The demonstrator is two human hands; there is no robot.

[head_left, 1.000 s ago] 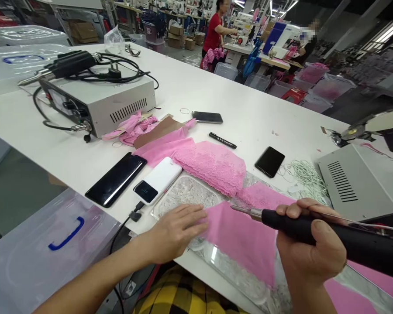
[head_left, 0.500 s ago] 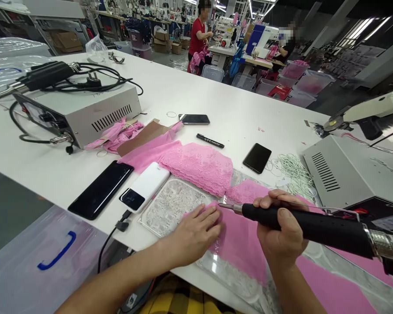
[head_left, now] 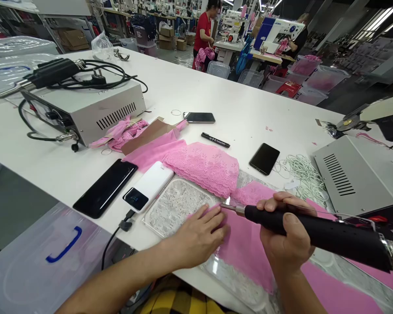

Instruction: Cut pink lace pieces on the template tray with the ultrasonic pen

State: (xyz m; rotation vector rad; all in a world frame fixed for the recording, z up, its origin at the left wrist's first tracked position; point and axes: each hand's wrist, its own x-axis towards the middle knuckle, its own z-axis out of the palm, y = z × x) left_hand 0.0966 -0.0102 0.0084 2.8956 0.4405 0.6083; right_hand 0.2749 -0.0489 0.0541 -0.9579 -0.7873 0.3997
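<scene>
My left hand (head_left: 199, 237) lies flat, fingers spread, on the left end of a pink lace strip (head_left: 249, 250) spread over a clear glass plate (head_left: 175, 205). My right hand (head_left: 286, 244) grips a black-handled cutting tool (head_left: 314, 231); its thin metal tip (head_left: 227, 207) points left and meets the lace just beyond my left fingertips. A pile of pink lace pieces (head_left: 205, 165) sits just behind the plate.
A white power bank (head_left: 149, 186) and several black phones (head_left: 105, 188) lie on the white table (head_left: 236, 104). Grey control boxes stand at the left (head_left: 85, 109) and right (head_left: 356, 176). A black marker (head_left: 215, 140) and a pile of white loops (head_left: 299, 172) lie behind. People work at far tables.
My left hand and the tool tip have come closer together over the lace; the tip moved left toward the strip's edge. The view has shifted slightly.
</scene>
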